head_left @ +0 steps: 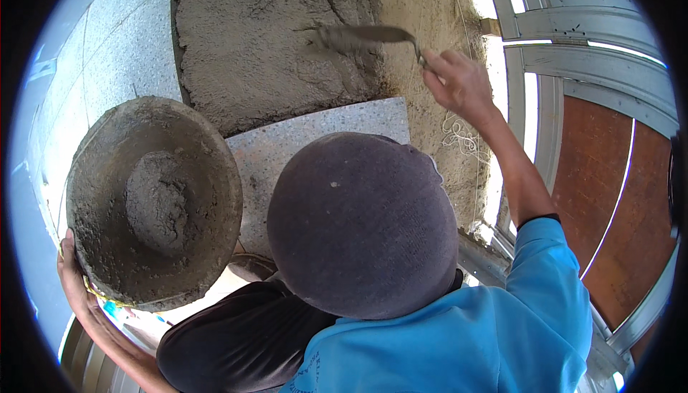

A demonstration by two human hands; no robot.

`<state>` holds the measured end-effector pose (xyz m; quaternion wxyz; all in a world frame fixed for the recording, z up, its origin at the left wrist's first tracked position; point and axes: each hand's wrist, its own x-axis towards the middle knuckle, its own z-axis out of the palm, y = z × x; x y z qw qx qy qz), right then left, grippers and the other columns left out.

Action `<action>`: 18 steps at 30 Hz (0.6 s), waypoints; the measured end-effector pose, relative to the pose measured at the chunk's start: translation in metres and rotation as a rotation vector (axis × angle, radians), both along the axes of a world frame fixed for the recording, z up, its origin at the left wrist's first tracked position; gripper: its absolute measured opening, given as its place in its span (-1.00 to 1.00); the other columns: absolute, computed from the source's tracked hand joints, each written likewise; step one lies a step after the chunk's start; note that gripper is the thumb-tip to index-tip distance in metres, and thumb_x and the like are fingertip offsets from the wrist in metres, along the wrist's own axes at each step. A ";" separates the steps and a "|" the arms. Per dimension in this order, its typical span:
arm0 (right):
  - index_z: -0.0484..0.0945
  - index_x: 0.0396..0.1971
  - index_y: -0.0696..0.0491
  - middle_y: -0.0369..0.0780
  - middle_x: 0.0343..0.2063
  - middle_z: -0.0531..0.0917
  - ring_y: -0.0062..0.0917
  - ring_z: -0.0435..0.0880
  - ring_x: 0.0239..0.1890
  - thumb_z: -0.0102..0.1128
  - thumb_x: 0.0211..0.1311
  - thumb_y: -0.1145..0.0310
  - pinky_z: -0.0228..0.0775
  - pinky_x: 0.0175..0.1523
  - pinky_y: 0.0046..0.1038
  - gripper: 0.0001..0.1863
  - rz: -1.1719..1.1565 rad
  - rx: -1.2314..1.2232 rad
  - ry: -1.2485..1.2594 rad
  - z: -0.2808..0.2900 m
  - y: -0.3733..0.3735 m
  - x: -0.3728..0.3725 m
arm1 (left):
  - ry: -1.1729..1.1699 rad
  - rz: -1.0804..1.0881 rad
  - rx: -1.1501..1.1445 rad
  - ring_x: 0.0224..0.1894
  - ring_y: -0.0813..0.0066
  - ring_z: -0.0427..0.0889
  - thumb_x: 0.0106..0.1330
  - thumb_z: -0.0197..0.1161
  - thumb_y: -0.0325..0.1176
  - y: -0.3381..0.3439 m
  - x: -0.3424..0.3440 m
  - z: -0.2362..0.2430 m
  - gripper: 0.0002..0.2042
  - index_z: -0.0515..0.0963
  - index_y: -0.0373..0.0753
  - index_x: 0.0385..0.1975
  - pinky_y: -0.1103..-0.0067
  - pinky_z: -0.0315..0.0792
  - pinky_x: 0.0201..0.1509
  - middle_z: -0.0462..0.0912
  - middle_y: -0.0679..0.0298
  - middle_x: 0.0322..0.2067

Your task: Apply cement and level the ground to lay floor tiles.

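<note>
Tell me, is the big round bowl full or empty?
Partly full: the bowl holds a gray mix in its middle, with walls showing around it.

A bowl (208, 178) crowds the mortar bed's (244, 49) near-left corner, a trowel (378, 33) its right edge; its left edge beyond lies open.

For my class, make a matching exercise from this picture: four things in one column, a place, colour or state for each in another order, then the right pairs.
1. Trowel
2. Basin
3. Cap
4. Shirt

A. Bright blue
B. Has a lump of grey mortar inside, with the left hand at its side
C. Held in the right hand
D. Dark purplish grey

Pairs: 1-C; 2-B; 3-D; 4-A
</note>
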<state>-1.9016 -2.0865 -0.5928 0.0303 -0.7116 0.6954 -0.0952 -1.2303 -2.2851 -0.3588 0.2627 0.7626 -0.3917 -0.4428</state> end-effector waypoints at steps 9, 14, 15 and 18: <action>0.55 -0.19 0.10 0.01 -0.54 0.60 -0.09 0.66 -0.44 0.16 0.35 0.27 0.48 -0.31 -0.10 -0.78 -0.500 0.060 -0.509 -0.044 0.019 0.088 | -0.025 -0.036 0.030 -0.06 0.42 0.66 0.51 0.23 -0.14 -0.002 0.017 0.006 -0.59 0.56 -0.40 0.09 0.50 0.53 0.07 0.70 0.14 -0.04; 0.50 -0.27 0.14 0.11 -0.53 0.60 0.07 0.64 -0.41 0.09 0.37 0.21 0.44 -0.26 0.03 -0.74 -0.632 0.191 -0.662 -0.038 0.028 0.089 | -0.079 -0.050 0.043 -0.09 0.38 0.69 0.48 0.26 -0.14 0.001 -0.001 0.009 -0.58 0.55 -0.41 0.08 0.48 0.56 0.06 0.70 0.10 -0.06; 0.50 -0.27 0.14 0.12 -0.53 0.61 0.09 0.65 -0.39 0.07 0.37 0.20 0.44 -0.25 0.06 -0.72 -0.717 0.164 -0.788 -0.031 0.030 0.086 | -0.087 -0.055 0.046 -0.09 0.38 0.69 0.48 0.26 -0.14 0.001 -0.001 0.011 -0.58 0.55 -0.41 0.08 0.48 0.56 0.06 0.70 0.10 -0.06; 0.52 -0.21 0.13 0.03 -0.54 0.61 0.05 0.65 -0.44 0.08 0.38 0.19 0.44 -0.27 0.02 -0.72 -0.727 0.167 -0.624 -0.059 0.033 0.074 | -0.099 -0.044 0.046 -0.12 0.37 0.70 0.47 0.28 -0.13 0.003 -0.001 0.012 -0.58 0.55 -0.41 0.06 0.48 0.58 0.02 0.71 0.08 -0.07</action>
